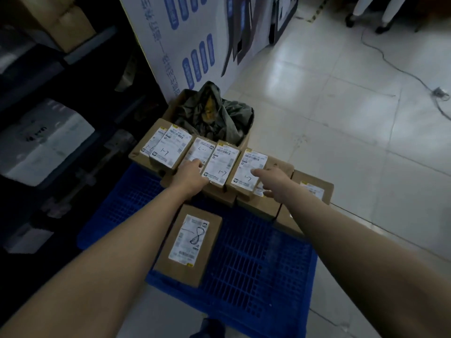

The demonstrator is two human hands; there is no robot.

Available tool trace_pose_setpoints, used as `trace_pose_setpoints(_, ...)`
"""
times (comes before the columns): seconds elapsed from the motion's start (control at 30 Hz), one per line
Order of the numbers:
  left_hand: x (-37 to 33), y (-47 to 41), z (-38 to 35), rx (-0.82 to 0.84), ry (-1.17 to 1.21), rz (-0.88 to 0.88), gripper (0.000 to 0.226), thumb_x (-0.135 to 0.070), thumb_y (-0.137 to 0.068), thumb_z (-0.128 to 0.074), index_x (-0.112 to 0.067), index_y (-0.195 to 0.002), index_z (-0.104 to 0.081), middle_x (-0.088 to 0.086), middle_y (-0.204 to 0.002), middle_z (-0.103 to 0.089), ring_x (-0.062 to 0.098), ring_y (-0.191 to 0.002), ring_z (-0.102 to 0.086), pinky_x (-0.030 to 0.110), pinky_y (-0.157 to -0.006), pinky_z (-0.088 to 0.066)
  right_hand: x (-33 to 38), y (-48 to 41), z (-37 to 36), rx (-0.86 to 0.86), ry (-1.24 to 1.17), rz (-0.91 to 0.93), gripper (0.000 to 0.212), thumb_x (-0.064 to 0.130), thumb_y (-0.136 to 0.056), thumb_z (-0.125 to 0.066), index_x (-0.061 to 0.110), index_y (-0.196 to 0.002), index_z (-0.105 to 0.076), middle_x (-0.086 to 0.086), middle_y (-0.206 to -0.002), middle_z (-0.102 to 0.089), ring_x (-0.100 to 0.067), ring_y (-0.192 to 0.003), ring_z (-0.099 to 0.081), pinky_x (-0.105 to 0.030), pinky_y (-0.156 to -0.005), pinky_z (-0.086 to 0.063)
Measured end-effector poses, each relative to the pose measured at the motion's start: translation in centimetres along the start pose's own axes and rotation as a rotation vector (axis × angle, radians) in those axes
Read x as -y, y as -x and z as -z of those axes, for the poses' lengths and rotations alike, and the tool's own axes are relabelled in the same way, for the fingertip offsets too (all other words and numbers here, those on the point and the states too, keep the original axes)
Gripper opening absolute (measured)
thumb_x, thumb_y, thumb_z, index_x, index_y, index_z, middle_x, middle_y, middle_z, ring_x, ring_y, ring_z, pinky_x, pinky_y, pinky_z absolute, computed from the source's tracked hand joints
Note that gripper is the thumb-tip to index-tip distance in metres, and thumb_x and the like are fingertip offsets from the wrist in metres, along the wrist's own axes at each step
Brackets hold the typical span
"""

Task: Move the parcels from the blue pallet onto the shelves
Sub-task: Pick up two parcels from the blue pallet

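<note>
- Nearest up: lone parcel (pixel 189 245) marked 8, flat on the near part of the blue pallet (pixel 256 264), untouched.
- Further out, left hand (pixel 192 174) pushed into the row of parcels (pixel 170 147) stacked at the pallet's far end. Fingers bunched together, can't tell if actually gripping.
- Right hand (pixel 273 181) on the end parcel (pixel 251 164), forefinger straight on its label, thumb spread low at the near edge. No real hold yet.
- Risk, just guessing: dragging the neighbours off the stack while pulling one out of that tight, leaning row.
- Shelves (pixel 61 118) off to the left, pretty dark.

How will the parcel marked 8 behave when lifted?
The parcel marked 8 looks like a flat cardboard box: probably stiff, unlikely to roll. It lies at the near edge of the blue pallet, so a push might tip it off.
</note>
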State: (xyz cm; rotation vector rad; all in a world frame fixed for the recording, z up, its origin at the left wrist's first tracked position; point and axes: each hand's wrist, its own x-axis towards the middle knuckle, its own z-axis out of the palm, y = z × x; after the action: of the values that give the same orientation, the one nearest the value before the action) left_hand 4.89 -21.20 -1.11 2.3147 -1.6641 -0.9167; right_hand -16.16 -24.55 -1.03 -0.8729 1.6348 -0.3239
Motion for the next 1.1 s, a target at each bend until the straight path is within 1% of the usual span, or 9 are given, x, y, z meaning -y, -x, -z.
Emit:
trace_pose_setpoints(0.13,0.4,-4.9,-1.2,0.063,0.044,-0.008,0.058,-0.021,-0.089,-0.059,-0.009,-0.140,-0.037,0.012,-0.139,-0.042,0.025,-0.108,-0.052,0.033,-0.082,-0.044,-0.5,-3.5,-1.4,0.025,-0.148,-0.048,0.034,0.030,-0.097,-0.052,0.013,-0.127,-0.054,-0.001,-0.108,-0.066,-0.019,-0.091,-0.058,-0.037,-0.088,-0.041)
trace_pose_setpoints(0.23,0.5,-7.7,-2.4,0.102,0.015,-0.023,0.052,-0.019,-0.090,-0.052,-0.007,-0.139,-0.037,0.015,-0.134,-0.045,0.030,-0.104,-0.055,0.039,-0.081,-0.048,-0.8,-5.7,-2.0,0.019,-0.256,-0.110,0.031,0.031,-0.098,-0.051,0.013,-0.123,-0.055,-0.002,-0.102,-0.068,-0.021,-0.093,-0.063,-0.041,-0.097,-0.044)
trace_pose_setpoints(0.33,0.5,-9.5,-3.6,0.150,-0.026,-0.027,0.034,-0.018,-0.088,-0.052,-0.006,-0.120,-0.048,0.016,-0.124,-0.049,0.030,-0.098,-0.055,0.034,-0.072,-0.043,-1.2,-7.3,-2.5,0.031,-0.347,-0.139,0.028,0.031,-0.098,-0.052,0.013,-0.119,-0.055,-0.004,-0.094,-0.069,-0.020,-0.083,-0.066,-0.034,-0.068,-0.054)
trace_pose_setpoints(0.4,0.4,-10.3,-4.3,0.170,-0.011,0.002,0.036,-0.021,-0.087,-0.056,-0.006,-0.119,-0.048,0.016,-0.123,-0.049,0.030,-0.102,-0.055,0.036,-0.078,-0.047,-1.4,-8.1,-2.8,0.019,-0.373,-0.140,0.026,0.031,-0.097,-0.054,0.013,-0.115,-0.057,-0.004,-0.092,-0.070,-0.018,-0.076,-0.068,-0.029,-0.052,-0.052)
trace_pose_setpoints(0.5,0.4,-11.3,-4.9,0.158,0.052,0.060,0.041,-0.024,-0.086,-0.058,-0.004,-0.121,-0.051,0.016,-0.126,-0.051,0.033,-0.110,-0.054,0.044,-0.093,-0.048,-1.7,-9.0,-3.2,0.014,-0.408,-0.141,0.024,0.032,-0.095,-0.058,0.013,-0.110,-0.059,-0.005,-0.092,-0.072,-0.019,-0.075,-0.070,-0.030,-0.050,-0.054)
trace_pose_setpoints(0.63,0.6,-11.7,-5.2,0.201,0.173,0.087,0.041,-0.026,-0.088,-0.055,-0.003,-0.122,-0.055,0.017,-0.128,-0.053,0.033,-0.112,-0.054,0.045,-0.095,-0.048,-2.6,-9.5,-2.6,0.037,-0.487,-0.183,0.021,0.033,-0.094,-0.059,0.014,-0.101,-0.062,-0.005,-0.085,-0.075,-0.022,-0.076,-0.072,-0.037,-0.062,-0.059)
trace_pose_setpoints(0.77,0.2,-10.7,-4.6,0.172,0.357,0.053,0.043,-0.027,-0.088,-0.058,-0.008,-0.126,-0.050,0.010,-0.124,-0.055,0.029,-0.110,-0.055,0.044,-0.090,-0.049,-2.7,-8.6,-1.6,0.011,-0.538,-0.198,0.021,0.034,-0.095,-0.057,0.014,-0.099,-0.061,-0.001,-0.066,-0.074,-0.017,-0.057,-0.072,-0.027,-0.044,-0.054)
trace_pose_setpoints(0.9,-0.7,-9.1,-2.7,0.217,0.704,0.067,0.043,-0.022,-0.087,-0.062,-0.023,-0.120,-0.036,0.009,-0.110,-0.058,0.027,-0.092,-0.064,0.036,-0.066,-0.054,-1.1,-6.8,-0.5,0.049,-0.622,-0.159,0.025,0.034,-0.096,-0.054,0.013,-0.109,-0.060,-0.006,-0.086,-0.077,-0.023,-0.073,-0.074,-0.034,-0.054,-0.059)
trace_pose_setpoints(1.1,-1.4,-4.9,2.6,0.209,0.946,0.069,0.047,-0.025,-0.084,-0.068,-0.025,-0.114,-0.032,0.013,-0.111,-0.059,0.033,-0.095,-0.064,0.049,-0.076,-0.056,3.1,-1.3,0.8,0.146,-0.646,0.012,0.022,0.024,-0.094,-0.057,0.011,-0.112,-0.057,-0.011,-0.097,-0.075,-0.029,-0.085,-0.073,-0.042,-0.069,-0.060)
